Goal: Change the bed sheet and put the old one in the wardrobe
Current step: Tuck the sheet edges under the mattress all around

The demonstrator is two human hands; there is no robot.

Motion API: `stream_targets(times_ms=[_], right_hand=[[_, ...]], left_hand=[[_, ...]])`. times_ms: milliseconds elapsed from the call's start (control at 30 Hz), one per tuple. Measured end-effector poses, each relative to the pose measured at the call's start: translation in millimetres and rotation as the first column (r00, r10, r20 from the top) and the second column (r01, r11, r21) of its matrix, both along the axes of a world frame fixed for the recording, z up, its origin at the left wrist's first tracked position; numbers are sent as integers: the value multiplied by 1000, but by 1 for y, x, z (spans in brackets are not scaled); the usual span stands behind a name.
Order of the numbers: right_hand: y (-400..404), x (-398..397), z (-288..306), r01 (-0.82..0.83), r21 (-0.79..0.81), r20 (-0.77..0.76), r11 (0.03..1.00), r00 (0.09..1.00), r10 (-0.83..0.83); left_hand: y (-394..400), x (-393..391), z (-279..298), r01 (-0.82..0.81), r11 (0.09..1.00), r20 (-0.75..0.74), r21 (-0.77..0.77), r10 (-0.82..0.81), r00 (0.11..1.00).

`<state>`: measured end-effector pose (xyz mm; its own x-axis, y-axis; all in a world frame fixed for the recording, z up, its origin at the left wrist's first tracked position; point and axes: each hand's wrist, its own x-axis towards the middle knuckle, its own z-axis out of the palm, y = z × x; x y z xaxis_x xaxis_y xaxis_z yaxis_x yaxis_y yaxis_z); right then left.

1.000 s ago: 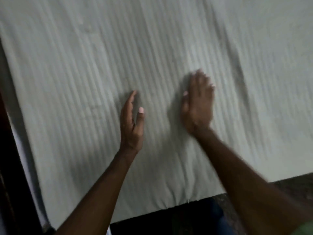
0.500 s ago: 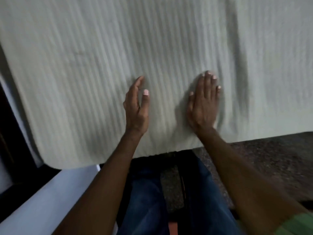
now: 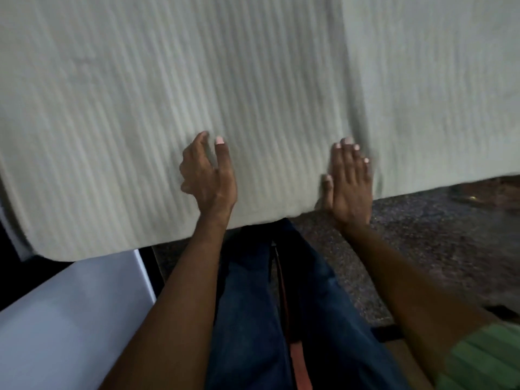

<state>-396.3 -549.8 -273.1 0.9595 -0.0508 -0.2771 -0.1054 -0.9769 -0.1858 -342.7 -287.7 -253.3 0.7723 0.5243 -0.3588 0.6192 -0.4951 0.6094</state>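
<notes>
- Both hands have slid back toward the near edge of the pale sheet [image 3: 197, 80].
- The right hand [image 3: 350, 187] now overhangs that edge.
- The left hand [image 3: 209, 175] has gone from straight to loosely curled fingers.

Open sheet [image 3: 225, 80] surface ahead of hands; white panel [image 3: 70, 319] (lower left) crowds near edge, legs [image 3: 253, 319] below

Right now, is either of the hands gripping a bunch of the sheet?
No, the right hand lies flat with straight fingers on the sheet, and the left hand is loosely open, holding nothing.
</notes>
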Motion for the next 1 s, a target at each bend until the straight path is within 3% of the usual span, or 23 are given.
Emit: stream_targets(times_ms=[67, 133, 200, 267, 333, 367, 400, 567, 733, 800, 900, 1000], right_hand=[[6, 14, 6, 161, 47, 54, 986, 985, -164], [50, 17, 8, 95, 140, 93, 986, 990, -109], [102, 4, 4, -12, 127, 100, 992, 995, -1], [119, 9, -9, -15, 125, 147, 992, 989, -4], [91, 16, -4, -145, 13, 46, 989, 988, 144], [69, 18, -4, -294, 28, -33, 955, 955, 295], [42, 16, -3, -327, 33, -50, 945, 943, 328], [-91, 13, 2, 7, -107, -89, 994, 996, -16], [-81, 10, 11, 246, -10, -34, 969, 969, -247], [-56, 5, 8, 115, 57, -68, 992, 991, -111], [-64, 4, 1, -270, 83, -34, 959, 961, 274], [-138, -1, -7, -206, -18, -60, 978, 977, 205]], left_hand=[[-20, 6, 2, 62, 998, 93, -13, -60, 994], [-46, 4, 0, 209, 971, 221, -112, -181, 958], [-72, -2, -1, 322, 925, 277, -203, -261, 925], [-92, 2, -1, 353, 907, 238, -229, -299, 924], [-102, 7, -5, 384, 909, 156, -161, -361, 920], [-102, 8, -6, 406, 907, 111, -115, -394, 912], [-101, 7, -8, 417, 905, 76, -85, -411, 908], [-102, 16, -12, 413, 910, 25, 33, -414, 910], [-132, -7, 1, 463, 883, 69, 75, -468, 881], [-154, -10, 4, 536, 844, 118, 23, -535, 837], [-190, -10, 5, 606, 795, 170, -1, -597, 784], [-223, -21, 3, 634, 773, 130, 7, -629, 766]])
